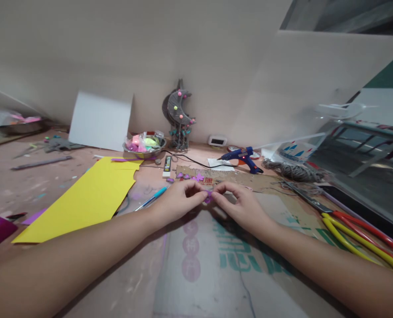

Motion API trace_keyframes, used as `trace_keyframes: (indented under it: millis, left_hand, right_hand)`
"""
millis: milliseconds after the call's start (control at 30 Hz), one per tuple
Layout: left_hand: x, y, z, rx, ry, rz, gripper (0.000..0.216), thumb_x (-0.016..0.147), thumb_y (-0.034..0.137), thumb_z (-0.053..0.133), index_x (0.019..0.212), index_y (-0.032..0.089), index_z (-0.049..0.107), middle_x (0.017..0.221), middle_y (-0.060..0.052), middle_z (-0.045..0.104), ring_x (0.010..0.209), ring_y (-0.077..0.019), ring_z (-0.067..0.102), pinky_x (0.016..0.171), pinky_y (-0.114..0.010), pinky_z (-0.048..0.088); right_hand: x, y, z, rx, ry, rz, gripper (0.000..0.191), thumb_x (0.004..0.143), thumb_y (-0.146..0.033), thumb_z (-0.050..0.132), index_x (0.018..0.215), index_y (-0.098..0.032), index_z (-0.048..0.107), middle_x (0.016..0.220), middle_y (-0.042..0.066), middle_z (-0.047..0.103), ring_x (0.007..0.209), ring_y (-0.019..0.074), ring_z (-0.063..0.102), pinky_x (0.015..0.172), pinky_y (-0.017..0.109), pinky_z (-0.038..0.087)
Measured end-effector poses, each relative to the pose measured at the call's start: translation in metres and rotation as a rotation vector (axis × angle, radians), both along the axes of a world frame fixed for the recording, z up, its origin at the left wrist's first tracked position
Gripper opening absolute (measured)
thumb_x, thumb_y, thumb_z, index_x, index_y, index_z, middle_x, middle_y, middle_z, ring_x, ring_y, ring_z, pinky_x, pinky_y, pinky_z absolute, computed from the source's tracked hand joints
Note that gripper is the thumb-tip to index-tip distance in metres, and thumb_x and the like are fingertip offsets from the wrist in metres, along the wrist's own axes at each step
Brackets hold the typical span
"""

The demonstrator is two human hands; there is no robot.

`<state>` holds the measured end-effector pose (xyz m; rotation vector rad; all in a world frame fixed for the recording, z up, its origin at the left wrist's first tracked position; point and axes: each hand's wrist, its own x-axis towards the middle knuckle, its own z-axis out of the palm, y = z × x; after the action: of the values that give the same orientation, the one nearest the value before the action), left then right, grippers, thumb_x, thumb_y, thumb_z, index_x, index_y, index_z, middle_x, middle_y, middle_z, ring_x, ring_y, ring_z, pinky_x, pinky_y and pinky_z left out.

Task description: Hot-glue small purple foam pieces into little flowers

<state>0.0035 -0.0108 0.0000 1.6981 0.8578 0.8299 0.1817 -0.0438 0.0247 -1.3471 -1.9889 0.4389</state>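
My left hand [185, 198] and my right hand [236, 202] meet over the middle of the table. Between their fingertips they pinch a small purple piece [208, 197], partly hidden by the fingers; it looks like a paper or foam flower. Just beyond them, a purple flower shape [199, 177] and a few small purple pieces [183, 176] lie on the cardboard. A blue pen [154, 197] rests by my left wrist. Under both hands is a clear sheet over printed cardboard [191, 251].
Yellow paper [83, 198] lies left. Behind stand a bowl of coloured clay [144, 145], a grey moon ornament [179, 110], an eraser [166, 167] and a blue glue gun [242, 157] with its cord. Scissors [355, 229], grey yarn [294, 170] and a phone [362, 212] are right.
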Motion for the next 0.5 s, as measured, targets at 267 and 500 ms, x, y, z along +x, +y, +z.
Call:
trace_keyframes:
  millis: [267, 500]
  left_hand:
    - [-0.001, 0.001, 0.002, 0.017, -0.002, -0.021, 0.025, 0.081, 0.039, 0.055, 0.083, 0.015, 0.064, 0.071, -0.001, 0.062, 0.06, -0.0103, 0.051, 0.056, -0.021, 0.038]
    - [0.0, 0.008, -0.005, -0.005, -0.08, -0.047, 0.04, 0.087, 0.047, 0.044, 0.082, 0.012, 0.063, 0.068, -0.002, 0.058, 0.061, -0.0112, 0.051, 0.055, -0.022, 0.037]
  right_hand:
    - [0.001, 0.0, 0.001, -0.055, 0.044, -0.012, 0.017, 0.083, -0.029, 0.053, 0.072, -0.019, 0.06, 0.07, -0.001, 0.065, 0.068, 0.0147, 0.059, 0.066, 0.024, 0.044]
    - [0.009, 0.008, -0.01, -0.142, 0.238, 0.021, 0.023, 0.083, -0.038, 0.054, 0.075, -0.017, 0.058, 0.071, 0.001, 0.062, 0.066, 0.0142, 0.057, 0.062, 0.025, 0.045]
